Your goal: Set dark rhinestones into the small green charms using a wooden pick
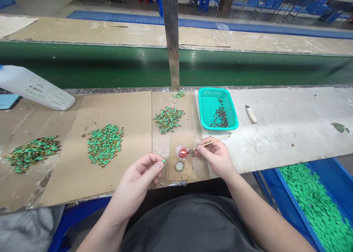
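Note:
Between thumb and forefinger my left hand (145, 173) pinches a small green piece (163, 161), too small to make out its kind. My right hand (215, 154) grips a thin paintbrush (213, 141), its tip at a small round dish of red paint (183, 152). Just below that dish is a second round dish (179, 166) with a pale grey middle and dark rim. Both dishes rest on a small cardboard piece (171, 174). Beyond my hands lies a heap of small green and gold pieces (168, 119).
More green heaps lie left (105, 144) and far left (34, 152). A turquoise basket (202, 114) holds small dark pieces. A cutter-like tool (250, 114) lies to its right. A white bottle (35, 86) tilts at left. A blue bin (335, 178) holds green discs. A metal post (171, 35) rises behind.

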